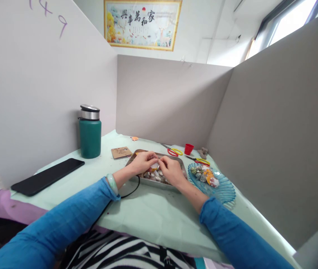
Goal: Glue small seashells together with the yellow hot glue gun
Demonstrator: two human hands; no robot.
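My left hand [142, 163] and my right hand [172, 170] meet above a shallow metal tray [156, 184]. Their fingertips are pinched together around a small whitish piece [155, 166] with some yellow-orange at its lower edge; the fingers cover much of it, so its kind is unclear. Under the hands the tray holds small white and brown pieces [159, 177] that look like shells or pebbles. A black cord [132, 192] curves below my left wrist, and I cannot see what it joins.
Right of the tray, a blue fluted glass plate [226, 190] bears shell-like decorations. Behind stand scissors [172, 152], another pair [202, 161] and a red cup [188, 149]. At left are a green bottle [90, 138], a black slab [49, 175] and a brown card [121, 152]. Grey partitions [170, 101] enclose the table.
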